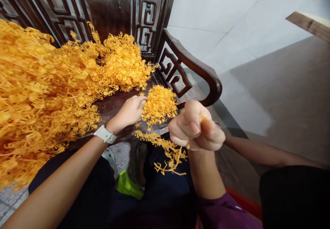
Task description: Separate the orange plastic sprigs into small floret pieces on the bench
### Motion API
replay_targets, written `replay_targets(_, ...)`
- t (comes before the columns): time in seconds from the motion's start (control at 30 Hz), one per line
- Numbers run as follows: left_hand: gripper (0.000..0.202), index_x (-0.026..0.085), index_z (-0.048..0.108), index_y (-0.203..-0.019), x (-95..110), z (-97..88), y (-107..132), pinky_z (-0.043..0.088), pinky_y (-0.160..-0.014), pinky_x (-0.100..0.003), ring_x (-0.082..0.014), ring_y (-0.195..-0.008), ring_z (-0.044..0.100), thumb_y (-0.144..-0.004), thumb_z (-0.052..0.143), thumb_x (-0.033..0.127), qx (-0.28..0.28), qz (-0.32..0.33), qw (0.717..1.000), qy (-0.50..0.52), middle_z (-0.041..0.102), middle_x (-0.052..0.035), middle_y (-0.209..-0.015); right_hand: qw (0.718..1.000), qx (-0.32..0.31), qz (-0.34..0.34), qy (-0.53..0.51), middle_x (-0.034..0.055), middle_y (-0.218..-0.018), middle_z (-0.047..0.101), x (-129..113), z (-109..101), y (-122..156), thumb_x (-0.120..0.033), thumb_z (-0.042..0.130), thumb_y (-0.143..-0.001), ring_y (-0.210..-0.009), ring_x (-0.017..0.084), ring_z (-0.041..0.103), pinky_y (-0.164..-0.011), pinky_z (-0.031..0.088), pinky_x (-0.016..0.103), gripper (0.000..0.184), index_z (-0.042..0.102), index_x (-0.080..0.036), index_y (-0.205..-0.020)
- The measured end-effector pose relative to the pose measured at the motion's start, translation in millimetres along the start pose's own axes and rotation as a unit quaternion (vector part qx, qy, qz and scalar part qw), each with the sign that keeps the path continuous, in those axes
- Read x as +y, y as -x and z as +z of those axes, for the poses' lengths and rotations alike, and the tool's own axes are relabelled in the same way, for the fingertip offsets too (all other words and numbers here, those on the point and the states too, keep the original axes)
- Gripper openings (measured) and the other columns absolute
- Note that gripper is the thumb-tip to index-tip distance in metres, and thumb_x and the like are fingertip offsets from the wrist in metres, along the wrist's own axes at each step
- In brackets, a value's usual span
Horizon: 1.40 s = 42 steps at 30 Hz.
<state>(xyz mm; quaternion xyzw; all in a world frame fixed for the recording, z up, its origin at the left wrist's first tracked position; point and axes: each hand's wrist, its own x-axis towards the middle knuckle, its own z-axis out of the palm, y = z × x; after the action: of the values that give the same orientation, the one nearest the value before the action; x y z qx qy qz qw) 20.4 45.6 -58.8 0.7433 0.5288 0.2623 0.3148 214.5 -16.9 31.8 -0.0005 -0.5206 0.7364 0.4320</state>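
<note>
My right hand (197, 126) is closed in a fist in front of me, thumb and finger pinching a strand of yellow-orange plastic flower pieces (171, 150). The strand dangles below the fist over my lap, and a small tip pokes out above the fingers. My left hand (132, 109), with a white band on its wrist, rests at the left edge of a small pile of loose plastic flower pieces (161, 103). Its index finger is stretched out to the pile; the other fingers are partly hidden. A big heap of the same yellow sprigs (46, 95) lies to the left.
Everything lies on a dark carved wooden bench seat (110, 107) with a curved armrest (198, 62) at its right end. Another person's forearm (273, 151) is at the right. A wooden plank end (309, 23) juts in at upper right. Something bright green (127, 184) is below.
</note>
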Motion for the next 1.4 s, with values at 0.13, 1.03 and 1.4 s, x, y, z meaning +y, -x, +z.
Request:
replay_targets(0.13,0.055,0.006,0.049,-0.155,6,15.8,-3,0.046,-0.112,-0.049,-0.0328,-0.129,0.063,-0.106,0.047,0.03,-0.008,0.003,1.0,0.003,0.065,-0.0262,-0.141,0.996,0.075,0.018,0.052,-0.0121,-0.052,0.016,-5,-6,4,-0.043,0.059,-0.106,-0.044,0.008,0.016,-0.038,0.024,0.016,0.032,0.051,-0.025,-0.082)
replay_targets(1.03,0.028,0.018,0.074,-0.098,79,2.7,56,0.045,-0.073,-0.028,-0.0147,-0.078,0.06,-0.101,0.065,0.044,-0.143,0.035,0.959,0.243,0.071,-0.0024,-0.088,0.905,0.4,-0.038,0.139,-0.008,-0.058,0.019,-3,-29,-8,-0.077,0.068,-0.089,-0.049,0.013,0.023,-0.045,0.031,0.026,0.051,0.056,-0.027,-0.081)
replay_targets(1.4,0.016,0.019,0.069,-0.1,65,-26.1,58,0.056,-0.077,-0.024,-0.0121,-0.078,0.068,-0.105,0.064,0.034,-0.118,-0.04,0.835,0.536,0.071,-0.0015,-0.084,0.89,0.387,-0.088,0.224,0.0018,-0.106,0.068,1,-34,0,-0.057,0.06,-0.101,-0.1,0.019,0.066,-0.087,0.057,0.034,0.026,0.067,-0.033,-0.112)
